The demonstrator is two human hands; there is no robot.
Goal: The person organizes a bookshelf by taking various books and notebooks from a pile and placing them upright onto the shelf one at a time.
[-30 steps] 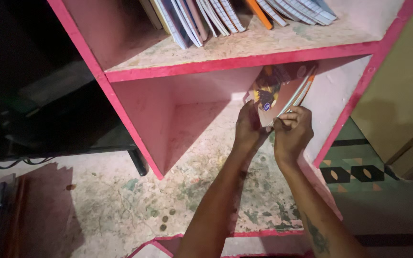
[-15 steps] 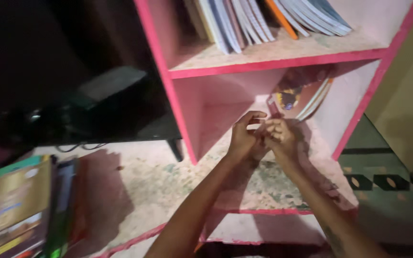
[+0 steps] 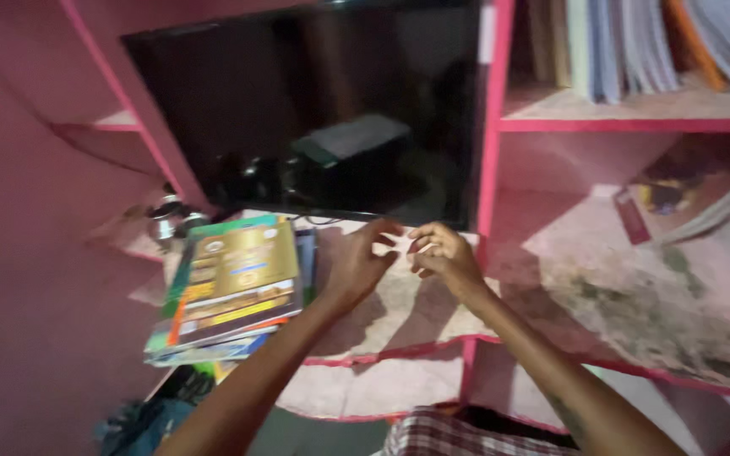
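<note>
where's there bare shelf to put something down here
Bare shelf shows under the left hand and right hand, between the stack of books and the pink divider. The lower right compartment floor is open in front of the leaning books. The upper right shelf is packed with books.

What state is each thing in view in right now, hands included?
Left hand: empty, fingers spread, above the shelf board, beside the stack.
Right hand: empty, fingers curled, close to the left hand.
Stack of books: lying flat, piled unevenly, overhanging the shelf edge.
Leaning books: tilted against the right wall of the lower compartment.
Upper-shelf books: standing, slanted.
Screen: dark, off.
</note>
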